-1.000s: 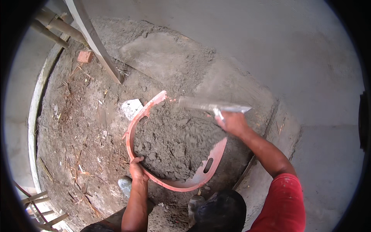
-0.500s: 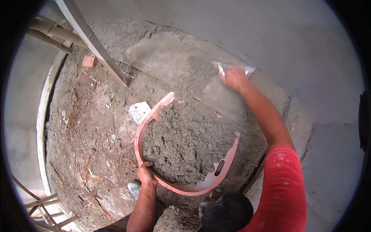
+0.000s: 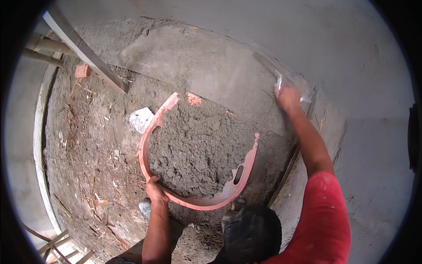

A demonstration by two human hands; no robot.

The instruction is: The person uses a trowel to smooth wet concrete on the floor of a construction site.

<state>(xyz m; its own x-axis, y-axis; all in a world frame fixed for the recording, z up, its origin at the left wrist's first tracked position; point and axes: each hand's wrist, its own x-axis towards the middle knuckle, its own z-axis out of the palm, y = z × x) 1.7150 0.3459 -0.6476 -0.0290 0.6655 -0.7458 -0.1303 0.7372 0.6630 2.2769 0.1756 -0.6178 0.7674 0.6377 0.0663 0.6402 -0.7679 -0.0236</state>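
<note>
My left hand is wrapped round the near-left rim of a pink-red tub with a broken, jagged edge and slots in its side. A heap of wet grey mortar fills the tub. My right arm reaches far right, and my right hand grips a plastering trowel, blurred by motion. Its blade lies along the edge of a smoothed mortar strip, near the foot of the wall. How the fingers sit on the handle is partly hidden.
A long straight board leans in from the upper left beside bamboo poles. A red brick and a white broken piece lie on the littered dirt. Grey walls surround the strip. My dark-clothed knee is close to the tub.
My right hand has swept the trowel rightward over the mortar strip, toward the wall corner. My left hand keeps its hold on the tub rim. The whole view has shifted a little.
</note>
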